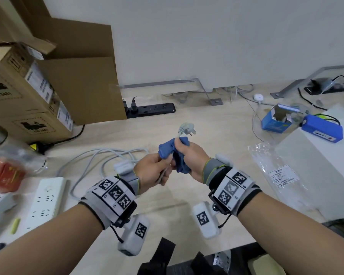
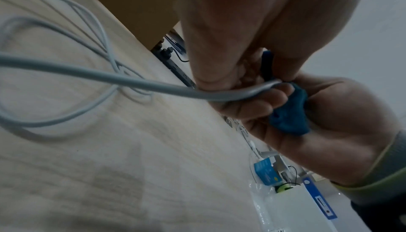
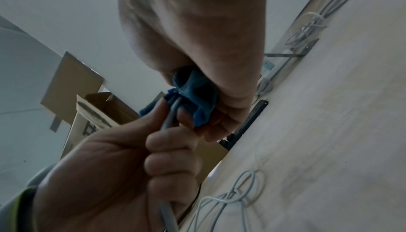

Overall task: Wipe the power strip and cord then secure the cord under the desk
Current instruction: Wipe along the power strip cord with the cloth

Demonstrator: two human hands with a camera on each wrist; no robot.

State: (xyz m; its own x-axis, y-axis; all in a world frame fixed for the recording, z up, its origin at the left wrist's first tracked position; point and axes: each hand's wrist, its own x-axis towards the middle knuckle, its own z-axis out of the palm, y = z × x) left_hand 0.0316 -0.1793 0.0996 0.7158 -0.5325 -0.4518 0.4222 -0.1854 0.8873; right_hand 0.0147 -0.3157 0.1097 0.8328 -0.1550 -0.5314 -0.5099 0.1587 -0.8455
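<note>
Above the middle of the desk my right hand grips a bunched blue cloth wrapped round the grey-white cord. The cord's plug sticks up just beyond the cloth. Close beside it my left hand pinches the cord below the cloth. In the right wrist view the cord runs out of the cloth into my left fingers. The rest of the cord lies coiled on the desk and leads to the white power strip at the left.
Cardboard boxes stand at the back left, with a black power strip beside them against the wall. At the right are a blue carton, a blue pack, a white box and a plastic bag. A red packet lies far left.
</note>
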